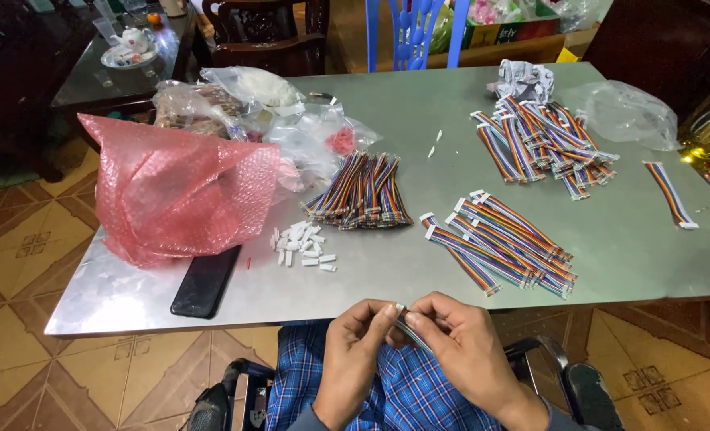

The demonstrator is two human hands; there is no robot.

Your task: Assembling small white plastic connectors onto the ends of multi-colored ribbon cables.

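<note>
My left hand [355, 339] and right hand [459, 343] pinch a striped rainbow ribbon cable [412, 331], white connector [400, 308] at its 11 o'clock end, fingertips together on it.

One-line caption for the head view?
Both hands, left hand and right hand, pinch a rainbow ribbon cable before a metal table strewn with cable bundles.

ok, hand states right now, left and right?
Left hand: closed, pinching the rainbow ribbon cable.
Right hand: closed, pinching the same cable at its white connector end.
</note>
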